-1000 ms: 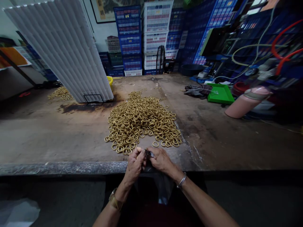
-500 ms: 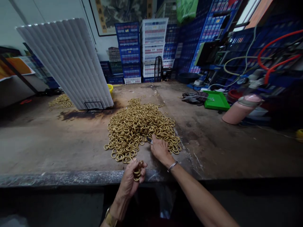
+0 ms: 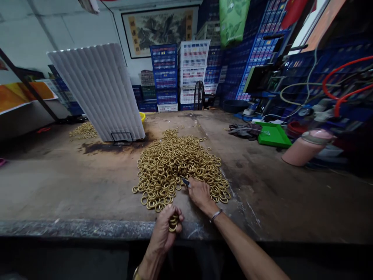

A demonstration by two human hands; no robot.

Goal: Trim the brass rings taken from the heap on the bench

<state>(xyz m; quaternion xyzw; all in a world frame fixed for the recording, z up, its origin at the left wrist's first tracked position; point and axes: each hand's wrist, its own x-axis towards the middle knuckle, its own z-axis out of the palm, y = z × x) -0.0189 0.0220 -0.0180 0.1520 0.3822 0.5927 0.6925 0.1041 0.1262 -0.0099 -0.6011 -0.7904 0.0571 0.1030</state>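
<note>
A wide heap of brass-coloured rings [image 3: 180, 155] lies on the worktable [image 3: 87, 190] in front of me. My left hand [image 3: 166, 225] is curled around several loose brass rings [image 3: 173, 223], just over the table's front edge. At the near side of the heap, my right hand [image 3: 201, 193] grips a small dark tool [image 3: 185, 181] with a blade-like tip. That tip points left and touches or nearly touches the rings; its handle is mostly covered by my fingers, so its exact kind does not show.
A ribbed whitish panel [image 3: 101, 93] leans on a black wire stand [image 3: 122, 136], with more rings [image 3: 84, 130] behind it. At right are a dark glove [image 3: 243, 130], a green tray [image 3: 273, 135] and a pink cylinder [image 3: 305, 149]. Stacked crates [image 3: 164, 74] stand at the back.
The view has tilted up, so the table and heap sit lower in the picture. My left fingers have closed further around their rings. The right hand stays at the heap with the tool.
</note>
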